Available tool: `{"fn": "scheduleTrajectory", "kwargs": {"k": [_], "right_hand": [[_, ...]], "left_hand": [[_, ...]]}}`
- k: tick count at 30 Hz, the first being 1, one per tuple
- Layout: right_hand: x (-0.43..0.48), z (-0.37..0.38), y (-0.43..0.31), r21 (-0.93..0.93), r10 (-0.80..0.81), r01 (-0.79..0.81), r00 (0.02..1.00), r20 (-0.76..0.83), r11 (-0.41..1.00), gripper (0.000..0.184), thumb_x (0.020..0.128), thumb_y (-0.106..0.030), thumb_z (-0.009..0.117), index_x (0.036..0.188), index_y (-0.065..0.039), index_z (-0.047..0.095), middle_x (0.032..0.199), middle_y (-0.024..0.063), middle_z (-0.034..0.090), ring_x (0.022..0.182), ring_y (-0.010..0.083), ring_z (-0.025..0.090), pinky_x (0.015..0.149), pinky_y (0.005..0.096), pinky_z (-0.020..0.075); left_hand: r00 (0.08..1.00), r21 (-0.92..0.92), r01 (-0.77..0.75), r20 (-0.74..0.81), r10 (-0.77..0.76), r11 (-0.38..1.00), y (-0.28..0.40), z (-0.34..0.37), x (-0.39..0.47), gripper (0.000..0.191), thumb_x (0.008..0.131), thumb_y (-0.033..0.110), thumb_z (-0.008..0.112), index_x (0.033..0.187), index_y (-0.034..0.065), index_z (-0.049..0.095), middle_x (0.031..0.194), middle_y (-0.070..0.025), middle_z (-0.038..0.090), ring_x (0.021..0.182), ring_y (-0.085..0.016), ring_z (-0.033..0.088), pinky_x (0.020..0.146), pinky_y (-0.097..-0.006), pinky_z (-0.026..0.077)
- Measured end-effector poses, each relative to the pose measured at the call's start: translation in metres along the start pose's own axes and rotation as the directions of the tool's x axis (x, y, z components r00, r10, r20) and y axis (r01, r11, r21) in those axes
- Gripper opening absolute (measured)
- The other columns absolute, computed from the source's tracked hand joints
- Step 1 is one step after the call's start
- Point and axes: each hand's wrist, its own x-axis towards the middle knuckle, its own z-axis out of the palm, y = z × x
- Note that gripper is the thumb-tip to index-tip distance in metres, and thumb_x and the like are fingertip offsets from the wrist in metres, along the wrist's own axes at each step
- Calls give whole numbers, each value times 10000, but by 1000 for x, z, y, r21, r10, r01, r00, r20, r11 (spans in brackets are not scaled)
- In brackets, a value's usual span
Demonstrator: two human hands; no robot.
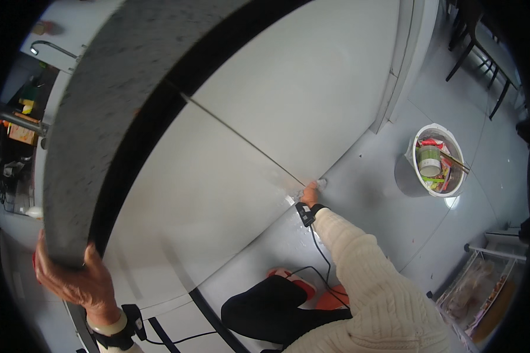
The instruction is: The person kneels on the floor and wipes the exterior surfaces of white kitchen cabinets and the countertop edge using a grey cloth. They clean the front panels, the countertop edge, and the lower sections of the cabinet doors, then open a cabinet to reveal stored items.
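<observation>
My left hand (77, 278) grips the end of the dark grey stone countertop (101, 88), thumb on one side and fingers on the other. Low down, my right hand (309, 194) holds a crumpled pale cloth (320, 183), partly hidden by the hand, against the bottom of the white cabinet doors (194, 176), near the seam between them. Wet, shiny patches show on the door's lower edge and on the floor (311, 236) close to my right wrist. Each wrist wears a black strap with a small cabled device.
A lined waste bin (402, 176) holding a can and wrappers stands on the tiled floor at right. A wire rack cart (472, 291) is at lower right, with a dark chair (490, 53) at upper right. A faucet (53, 46) and packages are at upper left.
</observation>
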Motion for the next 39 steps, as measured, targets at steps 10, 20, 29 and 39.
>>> {"fn": "scheduleTrajectory", "kwargs": {"k": [10, 20, 29, 39], "right_hand": [[-4, -130, -60, -129, -365, 410, 891, 271, 903, 444, 785, -455, 618, 1019, -78, 636, 985, 108, 663, 995, 295, 592, 887, 462, 393], [-82, -371, -304, 756, 12, -615, 777, 629, 224, 404, 946, -431, 245, 965, -262, 611, 831, -80, 609, 709, 94, 520, 618, 329, 315], [-102, -437, -376, 842, -398, 414, 877, -268, 345, 431, 973, -423, 500, 954, -6, 609, 836, 108, 660, 740, 248, 610, 687, 384, 484], [-50, -399, -362, -296, -593, 722, 193, -781, 625, 406, 858, -245, 649, 1187, -23, 564, 1210, 148, 420, 1023, 320, 442, 829, 412, 431]], "left_hand": [[996, -77, 83, -7, -84, 994, 16, -6, 10, 785, 784, 611, 702, 1327, 79, 508, 1152, -85, 603, 1048, -249, 555, 879, -363, 415], [988, -226, 155, 37, -151, 962, 22, -18, 18, 769, 739, 526, 762, 1311, 88, 494, 1169, -109, 555, 1011, -280, 513, 877, -406, 386], [963, -402, 258, 181, -199, 879, 17, -71, -17, 659, 803, 205, 762, 1373, 77, 458, 1390, -133, 472, 1289, -320, 446, 1102, -444, 325], [638, -189, 600, 700, -321, 778, 18, -145, -227, 479, 851, 136, 703, 1294, 106, 522, 1437, -155, 404, 1257, -328, 472, 1113, -525, 282]]}}
